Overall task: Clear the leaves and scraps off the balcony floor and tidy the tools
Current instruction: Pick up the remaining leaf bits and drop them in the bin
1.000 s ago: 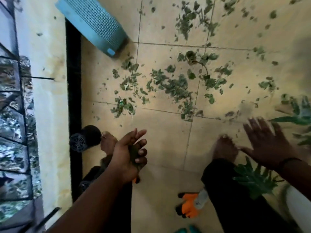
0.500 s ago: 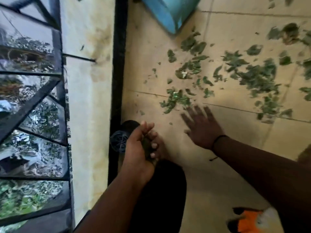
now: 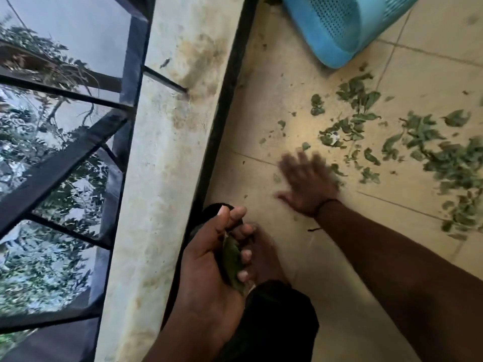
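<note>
Floor: I see the pale beige tiled balcony floor (image 3: 295, 82) filling the right half; dark grout lines cross it; the bare stretch runs between the parapet and the scattered leaves, and more bare tile lies below my right arm.
Edge: the stained cream concrete parapet (image 3: 167, 163) bounds the floor on the left, with a black strip along its foot; beyond it stands the dark metal railing (image 3: 130, 61), with trees and sky behind; no room to move past that line.
Basket: the light blue perforated plastic basket (image 3: 342, 27) lies at the top, touching the floor, just above the nearest leaves; it closes off the upper side.
Leaves: the torn green leaves and scraps (image 3: 428, 158) spread over the floor from centre to the right edge, thickest at the right; a few loose bits lie nearer the parapet.
Right hand: my right hand (image 3: 308, 184) is spread flat, palm down, fingers apart, low over the tile at the left fringe of the leaves; blurred, so contact I cannot tell; a dark band circles the wrist.
Left hand: my left hand (image 3: 214, 259) is curled around a small bunch of green leaves (image 3: 231, 259), near the parapet's foot; my bare foot (image 3: 264, 257) shows just beside it.
</note>
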`<state>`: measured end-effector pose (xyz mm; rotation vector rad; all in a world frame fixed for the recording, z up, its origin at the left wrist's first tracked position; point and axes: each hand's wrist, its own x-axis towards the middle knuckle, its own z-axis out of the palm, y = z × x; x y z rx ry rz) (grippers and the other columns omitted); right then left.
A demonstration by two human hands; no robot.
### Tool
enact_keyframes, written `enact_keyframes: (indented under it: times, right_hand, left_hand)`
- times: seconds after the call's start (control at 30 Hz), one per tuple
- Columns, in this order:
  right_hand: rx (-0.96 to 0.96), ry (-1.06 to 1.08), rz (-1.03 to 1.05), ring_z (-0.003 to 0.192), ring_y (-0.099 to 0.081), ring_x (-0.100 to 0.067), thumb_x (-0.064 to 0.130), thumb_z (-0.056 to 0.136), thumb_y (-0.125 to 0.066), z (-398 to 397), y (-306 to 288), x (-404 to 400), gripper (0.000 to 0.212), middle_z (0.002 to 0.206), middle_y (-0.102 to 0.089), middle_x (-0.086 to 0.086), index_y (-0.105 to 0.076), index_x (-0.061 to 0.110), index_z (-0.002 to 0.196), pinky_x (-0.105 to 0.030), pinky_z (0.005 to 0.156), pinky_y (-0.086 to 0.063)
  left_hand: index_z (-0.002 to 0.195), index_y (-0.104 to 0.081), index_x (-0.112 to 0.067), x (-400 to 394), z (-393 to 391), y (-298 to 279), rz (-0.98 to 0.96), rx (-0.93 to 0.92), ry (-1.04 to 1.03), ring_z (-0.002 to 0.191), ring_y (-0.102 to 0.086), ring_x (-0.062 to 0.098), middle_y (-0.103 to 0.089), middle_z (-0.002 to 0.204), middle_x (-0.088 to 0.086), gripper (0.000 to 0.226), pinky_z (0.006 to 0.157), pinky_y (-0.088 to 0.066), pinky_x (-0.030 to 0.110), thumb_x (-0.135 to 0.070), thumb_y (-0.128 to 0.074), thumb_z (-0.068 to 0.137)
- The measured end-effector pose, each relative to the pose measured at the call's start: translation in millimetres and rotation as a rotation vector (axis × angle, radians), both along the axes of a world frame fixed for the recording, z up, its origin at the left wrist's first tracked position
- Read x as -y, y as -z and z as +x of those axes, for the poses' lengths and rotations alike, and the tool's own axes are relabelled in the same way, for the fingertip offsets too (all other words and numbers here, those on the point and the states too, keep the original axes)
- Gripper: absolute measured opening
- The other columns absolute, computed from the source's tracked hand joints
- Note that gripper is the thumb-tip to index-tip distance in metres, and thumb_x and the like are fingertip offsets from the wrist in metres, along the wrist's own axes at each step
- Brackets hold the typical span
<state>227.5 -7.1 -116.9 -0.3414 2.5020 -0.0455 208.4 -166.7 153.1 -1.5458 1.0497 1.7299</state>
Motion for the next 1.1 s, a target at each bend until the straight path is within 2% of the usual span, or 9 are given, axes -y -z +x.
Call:
enact_keyframes:
  times: [0.1,0.17,0.27,0.33,0.47,0.53,0.63,0.77,1.1]
  right_hand:
    - [-0.014,0.364,0.150,0.149,0.004,-0.034,0.077,0.085,-0.014,15.1,-6.3,-52.0,0.096,0.162,0.000,-0.010,-0.001,0.012,0.155,-0.047,0.113,0.020]
    - [-0.007,0.450,0.148,0.148,0.000,-0.037,0.074,0.086,-0.016,14.2,-15.1,-53.8,0.096,0.162,-0.003,-0.015,-0.004,0.008,0.155,-0.046,0.112,0.021]
    - [-0.032,0.188,-0.012,0.141,-0.027,-0.041,0.070,0.084,-0.037,10.2,-11.2,-15.1,0.093,0.154,-0.029,-0.020,-0.030,0.005,0.150,-0.049,0.115,0.006]
    - [-0.049,-0.002,-0.132,0.141,-0.030,-0.038,0.066,0.086,-0.044,1.3,-6.2,22.9,0.083,0.154,-0.034,-0.014,-0.036,0.011,0.148,-0.049,0.116,0.005]
    - [-0.058,-0.165,-0.217,0.149,0.005,-0.032,0.059,0.096,-0.029,-35.4,3.2,75.4,0.071,0.163,0.000,-0.004,-0.007,0.027,0.155,-0.050,0.111,0.023]
    - [-0.069,-0.146,-0.214,0.148,0.014,-0.032,0.065,0.094,-0.027,-56.0,10.1,73.4,0.072,0.163,0.009,0.000,0.000,0.035,0.154,-0.052,0.109,0.025]
    - [-0.102,0.000,-0.205,0.147,0.015,-0.035,0.073,0.091,-0.023,-79.8,17.7,31.6,0.077,0.163,0.010,-0.002,0.001,0.036,0.154,-0.050,0.104,0.030]
    - [-0.189,0.222,-0.019,0.146,0.012,-0.039,0.076,0.089,-0.014,-101.6,15.8,-45.6,0.084,0.162,0.009,-0.006,0.005,0.028,0.154,-0.055,0.112,0.017]
    - [-0.103,0.884,0.157,0.147,0.011,-0.039,0.079,0.086,-0.002,-39.0,7.9,-207.5,0.097,0.162,0.010,-0.012,0.009,0.010,0.154,-0.057,0.115,0.012]
  left_hand:
    - [0.107,-0.066,-0.012,-2.1,-5.6,-2.9,-0.003,-0.005,-0.025,0.049,-0.042,0.010,-0.059,0.071,0.002,0.039,0.040,-0.025,0.018,-0.035,-0.062,0.077]
    - [0.105,-0.067,-0.013,-6.6,-7.4,-2.6,0.002,0.009,-0.021,0.049,-0.041,0.010,-0.058,0.071,0.002,0.036,0.040,-0.024,0.018,-0.035,-0.062,0.078]
    - [0.097,-0.067,-0.012,-14.9,-7.1,1.0,0.012,0.030,0.007,0.049,-0.039,0.011,-0.056,0.069,0.002,0.031,0.039,-0.022,0.017,-0.035,-0.061,0.077]
    - [0.092,-0.067,-0.012,-20.4,-6.7,6.1,0.017,0.039,0.025,0.048,-0.038,0.011,-0.055,0.068,0.003,0.029,0.039,-0.021,0.017,-0.034,-0.060,0.075]
    - [0.094,-0.069,-0.006,-26.6,-6.2,15.5,0.003,0.018,0.040,0.043,-0.038,0.014,-0.055,0.066,0.007,0.037,0.039,-0.020,0.017,-0.032,-0.063,0.069]
    - [0.093,-0.073,-0.003,-29.9,-5.8,17.3,0.010,0.012,0.051,0.041,-0.040,0.016,-0.056,0.066,0.009,0.052,0.038,-0.023,0.017,-0.035,-0.081,0.052]
    - [0.085,-0.077,-0.007,-35.7,-0.4,18.8,0.066,-0.008,0.067,0.041,-0.041,0.016,-0.057,0.068,0.008,0.064,0.040,-0.022,0.017,-0.029,-0.093,0.027]
    - [0.089,-0.076,-0.007,-49.4,4.6,13.9,0.130,-0.044,0.062,0.042,-0.042,0.016,-0.057,0.069,0.009,0.083,0.043,-0.021,0.018,-0.028,-0.097,0.011]
    - [0.088,-0.077,-0.010,-89.0,26.3,7.1,0.105,-0.021,0.117,0.043,-0.043,0.014,-0.058,0.071,0.007,0.080,0.035,-0.027,0.016,-0.035,-0.097,0.015]
